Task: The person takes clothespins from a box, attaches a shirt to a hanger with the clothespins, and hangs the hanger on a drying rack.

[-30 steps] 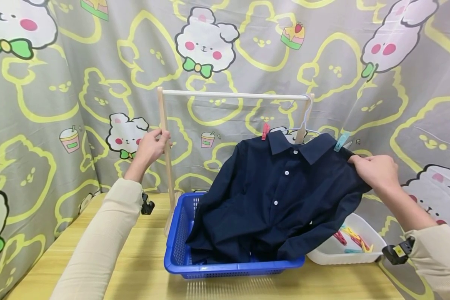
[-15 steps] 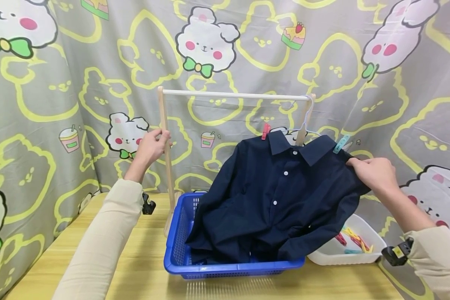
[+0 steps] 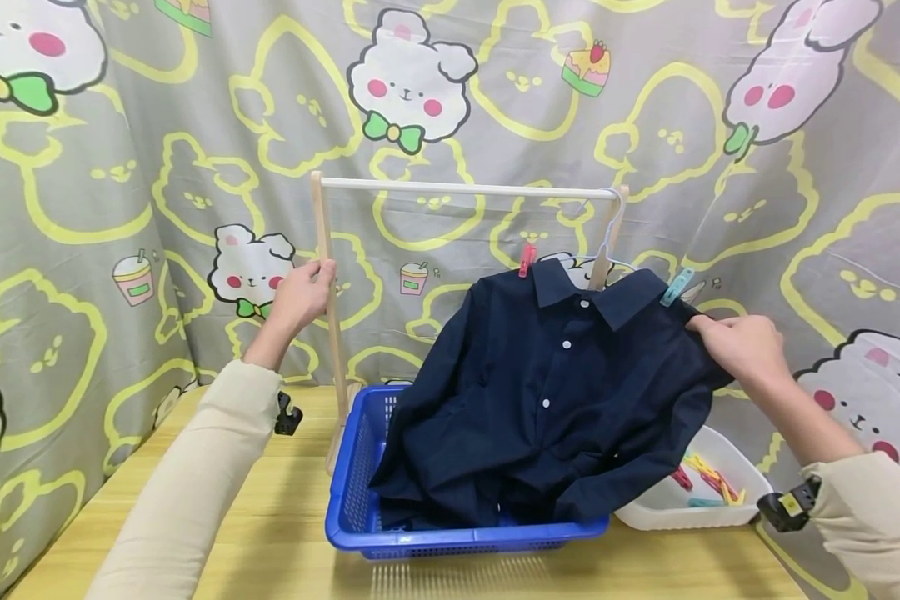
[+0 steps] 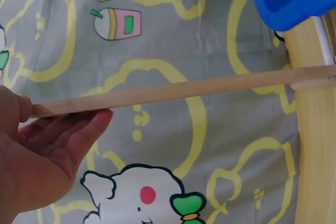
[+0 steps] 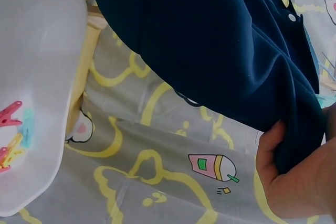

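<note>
Head | hands (image 3: 302,293) (image 3: 742,346) pinch slim wooden post (image 3: 335,354), creased shirt (image 3: 513,383) | weave unclear

One navy button-up shirt (image 3: 510,367), one wire hanger (image 3: 607,247), one garment rack (image 3: 465,189), one blue basket (image 3: 450,540), one white tray (image 3: 690,518); two clipped clothespins (image 3: 527,261), several overlapping loose clothespins (image 3: 712,482); one left hand (image 3: 303,296), one right hand (image 3: 742,343).

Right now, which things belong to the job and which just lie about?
Seemingly in use:
navy cloth shirt, pinched by the right hand
pale blue wire hanger
red plastic clip, turquoise plastic clip
pale wooden rack, held by the left hand
blue perforated plastic basket

Seemingly idle:
white plastic tub
loose coloured plastic clips inside
</note>
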The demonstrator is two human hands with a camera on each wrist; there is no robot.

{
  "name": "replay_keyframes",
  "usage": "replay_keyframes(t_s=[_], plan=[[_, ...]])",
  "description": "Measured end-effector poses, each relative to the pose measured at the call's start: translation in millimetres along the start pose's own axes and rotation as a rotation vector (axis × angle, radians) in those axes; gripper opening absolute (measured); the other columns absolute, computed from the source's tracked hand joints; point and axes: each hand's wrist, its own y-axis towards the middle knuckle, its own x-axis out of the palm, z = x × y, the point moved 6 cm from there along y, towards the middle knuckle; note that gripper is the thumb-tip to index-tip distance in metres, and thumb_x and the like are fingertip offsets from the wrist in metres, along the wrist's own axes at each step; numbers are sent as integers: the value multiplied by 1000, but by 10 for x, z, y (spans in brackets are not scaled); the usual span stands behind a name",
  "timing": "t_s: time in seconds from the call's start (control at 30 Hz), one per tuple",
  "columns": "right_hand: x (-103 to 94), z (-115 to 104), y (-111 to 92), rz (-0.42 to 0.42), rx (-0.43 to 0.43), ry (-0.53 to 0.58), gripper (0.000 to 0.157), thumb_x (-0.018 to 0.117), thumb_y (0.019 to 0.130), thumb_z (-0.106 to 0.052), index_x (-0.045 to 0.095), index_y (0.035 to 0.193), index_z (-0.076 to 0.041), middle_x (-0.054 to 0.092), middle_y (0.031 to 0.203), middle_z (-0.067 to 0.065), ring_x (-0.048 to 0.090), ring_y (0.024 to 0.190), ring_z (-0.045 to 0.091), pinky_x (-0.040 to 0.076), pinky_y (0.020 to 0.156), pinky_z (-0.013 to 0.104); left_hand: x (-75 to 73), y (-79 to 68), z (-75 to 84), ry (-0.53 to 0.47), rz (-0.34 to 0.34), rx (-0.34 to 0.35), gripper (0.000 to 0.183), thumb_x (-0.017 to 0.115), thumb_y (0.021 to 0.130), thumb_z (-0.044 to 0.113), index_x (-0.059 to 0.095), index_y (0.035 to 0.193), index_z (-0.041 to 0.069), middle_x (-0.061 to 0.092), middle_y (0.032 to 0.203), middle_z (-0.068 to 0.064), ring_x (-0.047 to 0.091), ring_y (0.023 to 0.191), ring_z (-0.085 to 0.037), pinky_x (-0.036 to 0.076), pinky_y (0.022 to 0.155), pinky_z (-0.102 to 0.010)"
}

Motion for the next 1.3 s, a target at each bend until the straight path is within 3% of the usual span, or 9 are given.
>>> replay_keyframes(t_s=[0.2,0.27,0.43,0.53,0.73,0.97,1.3], plan=[[11,9,-9,-21,29,-1,75,40,100,-58,66,123,9,53,127,35,46,103,45,40,66,40,16,-123,-50,111,-100,-73,69,27,108,51,54,132,-7,64,109,-26,69,92,-38,54,80,-45],[6,11,-11,-23,32,0,75,40,100,-58,65,125,8,52,129,36,45,105,46,40,67,41,45,-175,-102,142,-140,-94,68,28,108,50,57,125,-9,68,102,-23,70,86,-34,54,75,-40],[9,13,-16,-25,26,4,75,40,100,-57,66,124,9,52,129,36,43,106,48,39,68,41,147,-347,-269,196,-231,-121,60,36,108,45,68,92,-2,71,74,-10,65,66,-19,47,65,-31],[11,22,-16,-28,31,7,75,40,100,-57,66,124,9,52,128,36,43,106,47,39,68,41,267,-480,-359,159,-299,-136,53,40,109,39,66,88,-2,69,70,-9,63,64,-18,49,64,-30],[17,23,-16,-30,24,7,74,39,101,-56,66,123,10,52,127,35,42,106,48,39,68,42,580,-768,-526,65,-388,-167,40,43,109,29,58,100,-7,67,79,-16,66,66,-20,60,67,-37],[36,17,-23,-28,14,2,73,39,101,-55,67,120,10,55,122,34,44,104,47,39,67,41,884,-1088,-663,-37,-461,-185,34,45,108,23,55,96,-7,61,77,-14,63,69,-25,60,66,-40],[53,15,-31,-25,-4,-24,72,38,101,-56,68,118,8,57,116,32,49,98,44,40,63,38,1132,-1357,-767,-186,-567,-271,41,48,108,23,54,119,-15,66,94,-17,70,79,-22,62,75,-43]])
